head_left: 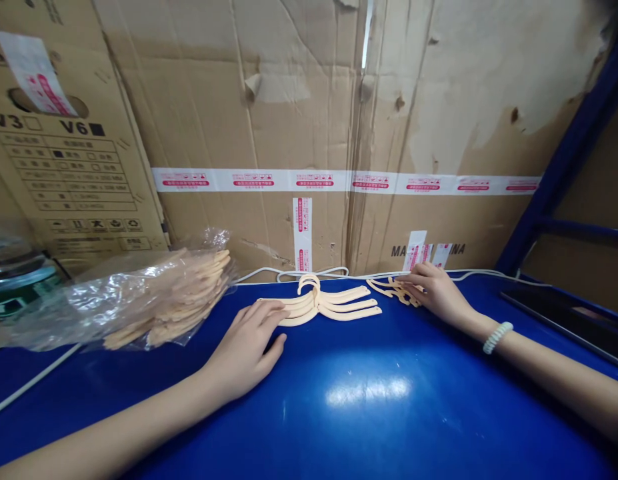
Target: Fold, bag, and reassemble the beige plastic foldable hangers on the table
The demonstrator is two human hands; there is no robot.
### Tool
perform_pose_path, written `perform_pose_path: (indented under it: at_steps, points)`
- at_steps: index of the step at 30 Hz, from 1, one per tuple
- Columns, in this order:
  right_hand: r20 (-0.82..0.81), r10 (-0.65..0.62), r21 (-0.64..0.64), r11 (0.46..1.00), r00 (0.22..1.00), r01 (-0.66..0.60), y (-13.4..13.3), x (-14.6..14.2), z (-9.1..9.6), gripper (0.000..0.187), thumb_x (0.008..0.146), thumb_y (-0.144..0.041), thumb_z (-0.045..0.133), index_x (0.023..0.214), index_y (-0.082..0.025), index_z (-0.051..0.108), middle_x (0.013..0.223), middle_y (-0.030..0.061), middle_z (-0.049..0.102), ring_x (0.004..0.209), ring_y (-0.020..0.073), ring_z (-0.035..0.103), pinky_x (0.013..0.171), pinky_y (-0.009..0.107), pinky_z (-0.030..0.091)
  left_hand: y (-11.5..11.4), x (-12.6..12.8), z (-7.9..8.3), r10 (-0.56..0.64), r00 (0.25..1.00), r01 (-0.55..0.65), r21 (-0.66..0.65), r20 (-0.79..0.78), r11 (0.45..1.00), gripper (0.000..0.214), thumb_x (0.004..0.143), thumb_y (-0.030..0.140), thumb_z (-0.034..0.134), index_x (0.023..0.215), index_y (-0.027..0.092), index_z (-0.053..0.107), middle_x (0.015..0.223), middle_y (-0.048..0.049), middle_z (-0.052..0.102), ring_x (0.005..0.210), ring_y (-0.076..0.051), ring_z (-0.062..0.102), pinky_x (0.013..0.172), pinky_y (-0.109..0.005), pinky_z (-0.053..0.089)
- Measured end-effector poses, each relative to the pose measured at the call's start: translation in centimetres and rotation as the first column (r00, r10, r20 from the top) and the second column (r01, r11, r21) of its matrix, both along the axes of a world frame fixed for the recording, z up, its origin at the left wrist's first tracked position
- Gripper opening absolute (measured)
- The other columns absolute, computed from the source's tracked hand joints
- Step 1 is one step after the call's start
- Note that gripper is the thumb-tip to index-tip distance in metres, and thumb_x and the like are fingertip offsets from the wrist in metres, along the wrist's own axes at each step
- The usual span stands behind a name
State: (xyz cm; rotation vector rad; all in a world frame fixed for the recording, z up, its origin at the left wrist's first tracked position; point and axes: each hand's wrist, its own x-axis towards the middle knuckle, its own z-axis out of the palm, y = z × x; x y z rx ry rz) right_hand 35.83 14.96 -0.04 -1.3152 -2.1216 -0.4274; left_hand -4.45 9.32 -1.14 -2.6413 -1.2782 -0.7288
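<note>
Several beige plastic hangers (349, 309) lie overlapped on the blue table (369, 427), their hooks pointing to the back. My left hand (253, 343) rests over the hangers' left arms, fingers stretched out and thumb apart, without gripping them. Right of the hangers is a small cluster of thin, curved beige plastic pieces (389, 287). At that cluster my right hand (441, 297) has its fingertips pinched together on one of the pieces; the fingers partly hide it. A pale coiled band (497, 338) circles the right wrist.
A clear plastic bag (139, 287) of beige hanger-like parts lies at the left, beside a green jar (23, 283). Cardboard (249, 133) stands along the back, with a white cable (269, 272) at its foot. A dark flat device (569, 320) and a blue frame post (553, 167) are at right.
</note>
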Motion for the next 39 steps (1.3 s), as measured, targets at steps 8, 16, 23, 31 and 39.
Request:
perform_pose_path:
  at_steps: [8,16,23,31,39]
  points:
    - [-0.598,-0.055,0.068,0.991,0.799,0.119,-3.6,-2.6,1.1,0.039,0.089,-0.049,0.059,0.109,-0.018,0.072,0.060,-0.0003,0.058,0.051,0.0156,0.051,0.050,0.029,0.041,-0.2,0.1,0.2,0.001,1.000,-0.001,-0.026,0.016,1.000,0.027,0.093,0.019,0.045,0.112,0.020,0.062,0.114,-0.0102,0.062,0.108,-0.029,0.056,0.091,-0.048,0.047]
    - [-0.901,-0.069,-0.252,0.887,0.429,-0.387,-6.7,-8.2,0.7,0.043,0.070,-0.048,0.080,0.098,-0.016,0.075,0.079,0.0096,0.075,0.066,0.0199,0.067,0.056,0.030,0.054,0.0,0.2,0.3,-0.107,0.986,0.124,-0.136,0.131,0.983,0.019,0.094,0.012,0.046,0.106,0.017,0.061,0.104,-0.0100,0.065,0.099,-0.024,0.061,0.090,-0.041,0.051]
    - [-0.945,-0.276,-0.326,0.722,0.179,-0.610,-7.6,-9.1,-0.2,0.044,0.070,-0.054,0.080,0.093,-0.016,0.078,0.094,0.0135,0.076,0.084,0.0228,0.070,0.073,0.033,0.057,-0.2,0.0,-0.1,-0.149,0.971,0.173,-0.118,0.189,0.978,0.025,0.095,0.010,0.044,0.112,0.017,0.062,0.106,-0.0099,0.063,0.098,-0.023,0.062,0.088,-0.037,0.051]
    - [-0.952,-0.305,-0.262,0.746,0.036,-0.613,-7.0,-8.8,-0.8,0.047,0.056,-0.034,0.093,0.090,-0.022,0.062,0.081,0.0033,0.073,0.081,0.0181,0.067,0.075,0.029,0.054,-0.4,-0.2,0.1,-0.161,0.956,0.188,-0.090,0.243,0.978,0.029,0.097,0.011,0.040,0.119,0.018,0.058,0.102,-0.0074,0.058,0.093,-0.020,0.060,0.084,-0.034,0.050]
    - [-0.942,-0.321,-0.303,0.692,0.096,-0.655,-6.8,-8.7,-0.6,0.037,0.056,-0.037,0.092,0.075,-0.019,0.066,0.092,0.0062,0.072,0.090,0.0193,0.065,0.085,0.032,0.053,-0.8,0.0,0.7,-0.089,0.948,0.147,-0.173,0.305,0.974,0.020,0.096,0.012,0.042,0.105,0.019,0.058,0.095,-0.0038,0.056,0.080,-0.017,0.058,0.073,-0.029,0.047]
